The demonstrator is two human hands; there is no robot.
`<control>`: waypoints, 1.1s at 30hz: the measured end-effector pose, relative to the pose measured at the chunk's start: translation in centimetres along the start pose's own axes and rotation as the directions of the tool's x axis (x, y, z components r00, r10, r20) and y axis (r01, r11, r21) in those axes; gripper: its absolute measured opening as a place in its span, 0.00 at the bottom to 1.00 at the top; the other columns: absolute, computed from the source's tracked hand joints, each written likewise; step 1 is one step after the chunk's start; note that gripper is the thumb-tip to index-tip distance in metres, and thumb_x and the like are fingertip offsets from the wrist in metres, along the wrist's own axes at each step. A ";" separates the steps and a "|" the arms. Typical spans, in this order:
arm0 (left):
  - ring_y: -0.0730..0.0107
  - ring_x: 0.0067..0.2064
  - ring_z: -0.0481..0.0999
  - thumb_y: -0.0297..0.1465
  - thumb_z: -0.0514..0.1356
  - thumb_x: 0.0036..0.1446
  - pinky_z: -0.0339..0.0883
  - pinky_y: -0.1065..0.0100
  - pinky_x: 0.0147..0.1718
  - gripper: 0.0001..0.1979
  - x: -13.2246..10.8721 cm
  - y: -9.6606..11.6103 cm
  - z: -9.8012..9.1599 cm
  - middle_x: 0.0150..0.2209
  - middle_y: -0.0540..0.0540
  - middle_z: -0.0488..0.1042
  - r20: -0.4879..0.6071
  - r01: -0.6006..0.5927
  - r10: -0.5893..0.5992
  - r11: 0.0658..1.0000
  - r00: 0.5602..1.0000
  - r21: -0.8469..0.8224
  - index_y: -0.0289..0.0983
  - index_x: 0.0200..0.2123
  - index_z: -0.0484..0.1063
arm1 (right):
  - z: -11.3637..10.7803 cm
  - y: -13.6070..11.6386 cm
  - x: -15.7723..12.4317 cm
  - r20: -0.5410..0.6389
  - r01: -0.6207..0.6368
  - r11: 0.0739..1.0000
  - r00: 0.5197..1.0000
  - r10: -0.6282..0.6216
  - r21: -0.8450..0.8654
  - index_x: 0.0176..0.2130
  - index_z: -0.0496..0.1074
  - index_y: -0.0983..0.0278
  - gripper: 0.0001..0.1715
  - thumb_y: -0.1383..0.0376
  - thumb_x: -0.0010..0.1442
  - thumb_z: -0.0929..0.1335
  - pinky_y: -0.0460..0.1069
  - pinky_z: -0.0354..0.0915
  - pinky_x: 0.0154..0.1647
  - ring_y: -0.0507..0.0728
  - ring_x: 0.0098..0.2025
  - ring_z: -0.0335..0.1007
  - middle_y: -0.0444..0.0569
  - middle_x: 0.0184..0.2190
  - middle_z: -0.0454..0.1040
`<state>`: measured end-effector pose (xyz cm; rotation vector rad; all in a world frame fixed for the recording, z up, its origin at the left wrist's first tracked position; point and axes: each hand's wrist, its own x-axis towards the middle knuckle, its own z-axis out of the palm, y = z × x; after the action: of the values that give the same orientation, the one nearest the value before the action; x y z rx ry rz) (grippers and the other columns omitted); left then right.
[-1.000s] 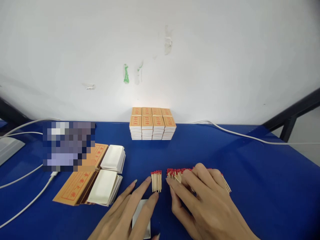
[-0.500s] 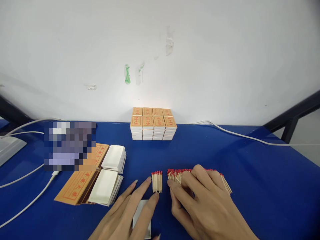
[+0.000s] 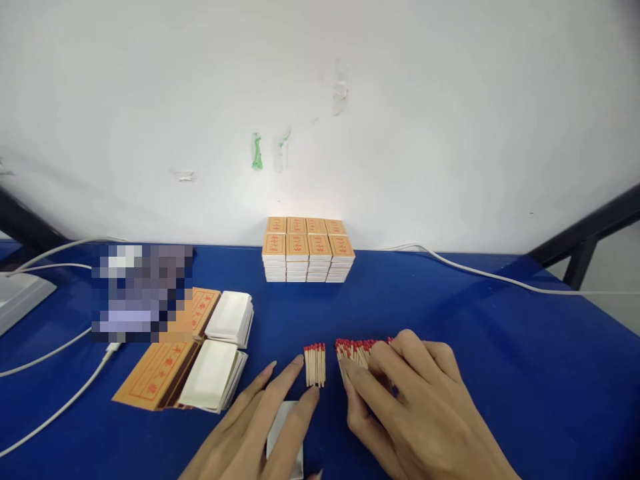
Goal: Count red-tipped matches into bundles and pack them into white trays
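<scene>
My left hand (image 3: 260,427) has its fingers spread, with two fingertips at the left side and lower end of a small row of red-tipped matches (image 3: 315,367). Partly under that hand lies a white matchbox tray (image 3: 299,460), its left part hidden by the fingers. Over a larger heap of matches (image 3: 356,350) to the right, my right hand (image 3: 405,400) is curled, thumb and forefinger pinched at the heap's left end. Much of this heap is covered by the knuckles, and how many matches the pinch takes in is hidden.
Finished-looking matchboxes (image 3: 309,250) stand stacked against the wall. On the left are white trays (image 3: 210,377) in two stacks, flat orange box sleeves (image 3: 155,373) and a blurred-out device (image 3: 140,293) with a white cable (image 3: 95,373). Another cable (image 3: 480,275) runs along the right.
My right hand has shifted slightly to the right, with the fingers covering the right end of the heap. My left hand stays by the small row. The view has tilted a little.
</scene>
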<state>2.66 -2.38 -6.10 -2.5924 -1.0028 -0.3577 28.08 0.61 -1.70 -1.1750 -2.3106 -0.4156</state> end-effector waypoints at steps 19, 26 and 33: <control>0.47 0.63 0.84 0.33 0.56 0.71 0.84 0.56 0.55 0.29 -0.2 0.1 -0.1 0.70 0.34 0.76 0.010 0.027 -0.027 1.000 1.000 -0.010 0.37 0.73 0.69 | -0.2 -0.2 0.0 -0.009 0.008 1.000 1.000 -0.008 0.010 0.35 0.80 0.63 0.10 0.69 0.69 0.70 0.57 0.53 0.41 0.60 0.38 0.61 0.48 0.30 0.72; 0.45 0.62 0.85 0.35 0.57 0.71 0.85 0.55 0.53 0.29 -0.2 0.1 -0.1 0.70 0.33 0.75 0.005 0.003 -0.002 1.000 1.000 -0.013 0.36 0.72 0.69 | -0.2 -0.1 0.1 0.036 0.009 1.000 0.999 -0.009 0.004 0.34 0.79 0.62 0.09 0.69 0.68 0.71 0.57 0.52 0.40 0.60 0.38 0.60 0.48 0.31 0.71; 0.44 0.63 0.84 0.34 0.58 0.69 0.85 0.54 0.52 0.30 0.0 0.1 -0.2 0.70 0.32 0.76 0.021 0.003 -0.003 1.000 1.000 -0.011 0.36 0.72 0.70 | -0.6 -0.1 0.4 0.057 0.001 0.999 0.998 -0.004 0.054 0.36 0.79 0.61 0.06 0.69 0.67 0.72 0.56 0.52 0.41 0.61 0.39 0.60 0.48 0.32 0.73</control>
<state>2.71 -2.58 -5.93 -2.6097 -1.0143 -0.3386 27.96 0.50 -1.03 -1.1716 -2.3572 -0.3222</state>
